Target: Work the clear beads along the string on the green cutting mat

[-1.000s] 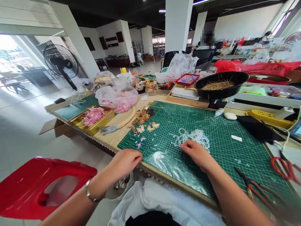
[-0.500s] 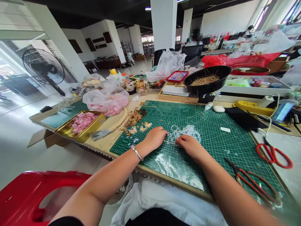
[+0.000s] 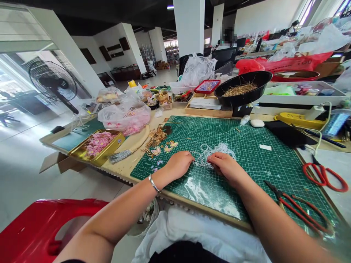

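Note:
A tangled heap of clear beaded strands (image 3: 222, 149) lies on the green cutting mat (image 3: 197, 131). My left hand (image 3: 181, 163), with a silver bangle at its wrist, pinches at the heap's left side, where a strand runs from the fingertips. At the near edge of the same heap, my right hand (image 3: 223, 164) is closed, thumb against forefinger, seemingly on the beaded strand. Left of my left hand are butterfly ornaments (image 3: 170, 147) and a pile of gold-brown hair combs (image 3: 157, 137). What exactly sits between the fingertips is too small to see clearly.
Red-handled pliers (image 3: 298, 212) and red scissors (image 3: 325, 175) lie to the right. A gold tray (image 3: 117, 144) of pink flowers stands left. Behind the mat are a black bowl (image 3: 244, 91) of gold-coloured sticks and a yellow power strip (image 3: 293, 118). A person sits in the background.
My hands have drawn slightly farther apart, the right one shifting a little right and turning. A strand now shows between them and the heap. The view has tilted slightly.

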Motion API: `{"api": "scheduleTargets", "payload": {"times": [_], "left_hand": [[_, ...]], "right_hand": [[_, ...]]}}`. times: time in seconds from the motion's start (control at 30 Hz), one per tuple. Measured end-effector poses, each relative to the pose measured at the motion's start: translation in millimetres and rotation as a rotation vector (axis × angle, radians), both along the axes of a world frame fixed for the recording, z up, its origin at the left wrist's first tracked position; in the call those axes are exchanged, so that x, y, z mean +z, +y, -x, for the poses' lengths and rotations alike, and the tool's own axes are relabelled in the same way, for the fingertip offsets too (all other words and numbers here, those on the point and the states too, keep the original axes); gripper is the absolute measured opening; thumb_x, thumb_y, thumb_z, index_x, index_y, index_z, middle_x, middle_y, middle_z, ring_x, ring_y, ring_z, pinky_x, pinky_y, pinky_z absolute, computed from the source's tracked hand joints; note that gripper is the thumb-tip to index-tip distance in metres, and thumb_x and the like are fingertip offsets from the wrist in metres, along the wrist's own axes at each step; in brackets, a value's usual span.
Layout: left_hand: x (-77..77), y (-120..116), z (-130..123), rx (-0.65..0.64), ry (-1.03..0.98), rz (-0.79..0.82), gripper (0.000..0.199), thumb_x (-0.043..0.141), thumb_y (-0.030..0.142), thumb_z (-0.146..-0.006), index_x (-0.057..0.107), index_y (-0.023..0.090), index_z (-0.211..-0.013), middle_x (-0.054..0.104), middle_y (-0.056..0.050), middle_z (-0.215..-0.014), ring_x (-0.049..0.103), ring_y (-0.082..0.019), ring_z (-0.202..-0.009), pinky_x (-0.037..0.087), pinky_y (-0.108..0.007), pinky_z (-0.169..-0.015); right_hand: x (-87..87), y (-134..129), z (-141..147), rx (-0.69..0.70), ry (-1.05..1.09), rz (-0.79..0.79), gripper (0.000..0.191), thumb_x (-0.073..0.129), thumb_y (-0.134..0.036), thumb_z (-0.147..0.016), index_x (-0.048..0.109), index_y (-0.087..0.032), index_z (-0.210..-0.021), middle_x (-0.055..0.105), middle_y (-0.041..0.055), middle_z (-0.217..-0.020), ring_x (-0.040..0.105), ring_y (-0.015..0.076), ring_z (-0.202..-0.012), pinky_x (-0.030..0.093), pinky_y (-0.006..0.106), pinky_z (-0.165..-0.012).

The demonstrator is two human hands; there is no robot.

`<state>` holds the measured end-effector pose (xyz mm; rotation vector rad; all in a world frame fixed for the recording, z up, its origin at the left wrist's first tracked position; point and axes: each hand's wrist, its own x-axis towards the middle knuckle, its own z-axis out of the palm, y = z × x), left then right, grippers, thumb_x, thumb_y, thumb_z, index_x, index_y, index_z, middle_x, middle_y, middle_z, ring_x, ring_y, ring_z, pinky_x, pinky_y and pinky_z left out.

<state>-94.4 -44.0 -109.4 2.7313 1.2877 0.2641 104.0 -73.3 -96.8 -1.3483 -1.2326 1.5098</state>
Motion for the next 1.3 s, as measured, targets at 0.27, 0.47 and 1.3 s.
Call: {"api": "scheduleTargets", "payload": {"times": [0.27, 0.47, 1.3], "left_hand": [[-3.7, -16, -21, 0.12, -0.062, -0.019, 0.02, 0.054, 0.029, -0.086, 0.067, 0.018, -0.095, 0.065, -0.006, -0.091, 0.059, -0.02, -0.087, 0.047, -0.031, -0.081], [-4.6, -17, -26, 0.158, -0.041, -0.015, 0.018, 0.051, 0.022, -0.086, 0.068, 0.019, -0.088, 0.065, -0.005, -0.085, 0.06, -0.019, -0.083, 0.046, -0.03, -0.075], [17.9, -25, -60, 0.378, 0.258, -0.032, 0.022, 0.049, 0.008, -0.074, 0.068, 0.016, -0.081, 0.068, -0.01, -0.083, 0.064, -0.022, -0.081, 0.047, -0.03, -0.07]], "right_hand": [[-2.0, 1, -1, -0.004, 0.029, 0.004, 0.023, 0.058, -0.04, -0.067, 0.052, -0.018, -0.064, 0.035, -0.0071, -0.047, 0.026, 0.0073, -0.042, 0.016, 0.023, -0.041], [-4.3, 2, -1, 0.007, 0.044, -0.007, 0.025, 0.06, -0.041, -0.067, 0.052, -0.018, -0.064, 0.037, -0.007, -0.047, 0.027, 0.007, -0.043, 0.016, 0.023, -0.041], [-9.8, 11, -7, -0.014, 0.198, -0.06, 0.022, 0.061, -0.037, -0.062, 0.049, -0.018, -0.061, 0.037, -0.0077, -0.045, 0.025, 0.0055, -0.038, 0.011, 0.022, -0.04]]}}
